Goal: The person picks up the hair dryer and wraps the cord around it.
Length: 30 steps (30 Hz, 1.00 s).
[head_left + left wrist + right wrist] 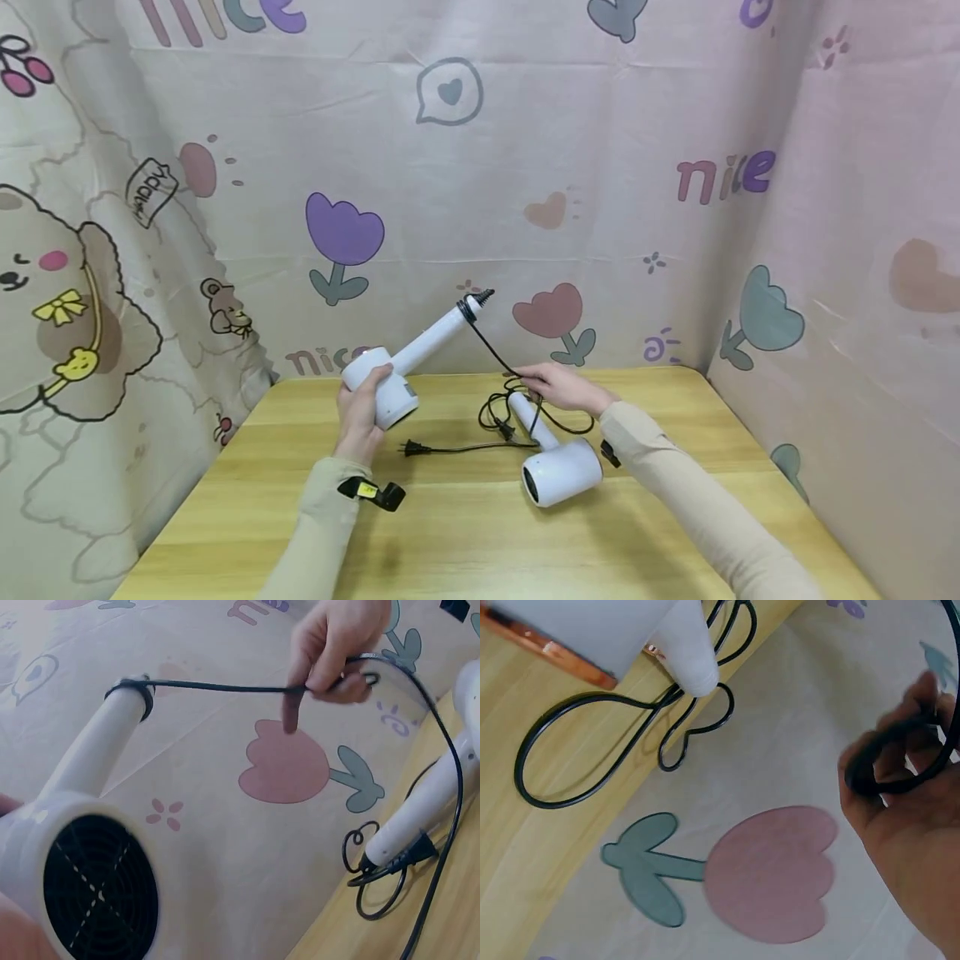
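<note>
My left hand (360, 417) grips a white hair dryer (431, 337) by its barrel, lifted over the table with the handle slanting up to the right. Its black cord (491, 346) is wound in a few turns around the handle's end, then runs taut to my right hand (566, 387). The right fingers pinch that cord, with a loop of it curving over the palm in the right wrist view. From there the cord drops to the table, where a plug (415, 448) lies at left. The dryer's dark grille (101, 889) faces the left wrist camera.
A second white hair dryer (562, 475) lies on the wooden table (450, 542) below my right hand, handle pointing back. Its black cord lies in loops around the handle's end, with a plug (506, 430) among them. A printed curtain (465, 183) hangs behind and at both sides.
</note>
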Motion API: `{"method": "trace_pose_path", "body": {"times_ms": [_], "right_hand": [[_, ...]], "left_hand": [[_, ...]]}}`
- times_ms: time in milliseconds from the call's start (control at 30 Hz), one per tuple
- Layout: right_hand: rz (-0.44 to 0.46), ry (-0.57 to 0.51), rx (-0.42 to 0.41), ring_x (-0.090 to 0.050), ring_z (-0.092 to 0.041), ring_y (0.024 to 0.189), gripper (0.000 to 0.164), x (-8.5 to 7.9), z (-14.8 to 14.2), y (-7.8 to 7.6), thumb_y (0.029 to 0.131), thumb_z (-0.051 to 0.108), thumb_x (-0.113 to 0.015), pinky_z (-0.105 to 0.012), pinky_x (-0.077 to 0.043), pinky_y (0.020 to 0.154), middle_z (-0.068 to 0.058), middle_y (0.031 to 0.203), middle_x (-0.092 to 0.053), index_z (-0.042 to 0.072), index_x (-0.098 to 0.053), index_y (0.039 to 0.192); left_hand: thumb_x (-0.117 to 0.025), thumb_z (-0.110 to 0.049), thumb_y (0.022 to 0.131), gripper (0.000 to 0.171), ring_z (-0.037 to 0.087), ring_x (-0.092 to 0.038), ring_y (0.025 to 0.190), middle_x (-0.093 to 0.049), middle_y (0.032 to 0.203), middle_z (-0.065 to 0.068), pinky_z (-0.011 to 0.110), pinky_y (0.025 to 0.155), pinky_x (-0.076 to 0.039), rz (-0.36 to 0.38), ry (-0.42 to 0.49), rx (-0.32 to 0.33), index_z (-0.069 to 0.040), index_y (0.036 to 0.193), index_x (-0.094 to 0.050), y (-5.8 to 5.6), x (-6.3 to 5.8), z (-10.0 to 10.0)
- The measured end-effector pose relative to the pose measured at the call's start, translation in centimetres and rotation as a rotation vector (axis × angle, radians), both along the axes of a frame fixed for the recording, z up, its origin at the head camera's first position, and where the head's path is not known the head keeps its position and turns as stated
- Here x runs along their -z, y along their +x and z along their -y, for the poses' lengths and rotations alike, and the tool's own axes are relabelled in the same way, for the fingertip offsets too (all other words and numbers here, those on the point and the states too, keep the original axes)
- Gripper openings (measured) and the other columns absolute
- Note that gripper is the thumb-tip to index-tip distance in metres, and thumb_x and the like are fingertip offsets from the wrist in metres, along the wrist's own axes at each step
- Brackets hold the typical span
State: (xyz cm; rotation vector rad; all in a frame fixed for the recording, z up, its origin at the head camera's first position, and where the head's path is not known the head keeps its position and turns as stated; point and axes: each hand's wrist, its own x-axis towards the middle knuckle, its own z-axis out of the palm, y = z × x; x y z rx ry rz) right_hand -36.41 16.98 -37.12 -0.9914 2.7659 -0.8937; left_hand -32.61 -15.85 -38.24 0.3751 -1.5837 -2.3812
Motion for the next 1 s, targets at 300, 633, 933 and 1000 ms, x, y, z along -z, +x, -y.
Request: {"method": "trace_pose_path", "body": {"times_ms": [300,633,933,1000], "right_hand": [[-0.012,0.028,0.08,-0.056,-0.021,0.064,0.031,0.3,-0.8,-3.1,0.106,0.023,-0.043,-0.026,-0.044,0.063,-0.006,0.074,-0.064,0.013,-0.071,0.098],[-0.161,0.136,0.151,-0.059,-0.017,0.063,0.032,-1.2,-1.3,-4.5,0.103,0.03,-0.05,-0.029,-0.048,0.06,-0.005,0.079,-0.07,0.011,-0.076,0.102],[-0.544,0.252,0.185,-0.065,-0.016,0.077,0.017,-4.1,-1.8,-4.9,0.096,0.031,-0.062,-0.039,-0.055,0.07,0.004,0.087,-0.069,0.021,-0.076,0.095],[-0.595,0.242,0.163,-0.068,-0.021,0.087,0.017,-4.6,-1.8,-5.0,0.095,0.029,-0.063,-0.042,-0.056,0.078,0.001,0.093,-0.072,0.019,-0.076,0.098]], "left_hand": [[-0.069,-0.027,0.089,0.066,0.011,-0.065,0.087,-0.056,0.111,0.001,0.032,0.08,-0.057,0.062,-0.018,0.178,-0.011,0.141,-0.031,0.6,-0.1,0.4],[-0.062,-0.028,0.092,0.058,0.017,-0.068,0.079,-0.067,0.09,0.001,0.035,0.076,-0.059,0.062,-0.088,0.424,-0.003,0.136,-0.035,0.9,1.1,0.3],[-0.069,-0.021,0.087,0.067,0.02,-0.067,0.08,-0.061,0.106,0.011,0.041,0.071,-0.06,0.027,-0.338,0.434,-0.01,0.142,-0.033,1.3,0.9,0.8],[-0.072,-0.02,0.085,0.073,0.021,-0.066,0.082,-0.057,0.114,0.016,0.042,0.072,-0.06,0.014,-0.394,0.419,-0.01,0.145,-0.032,1.5,0.7,1.0]]}}
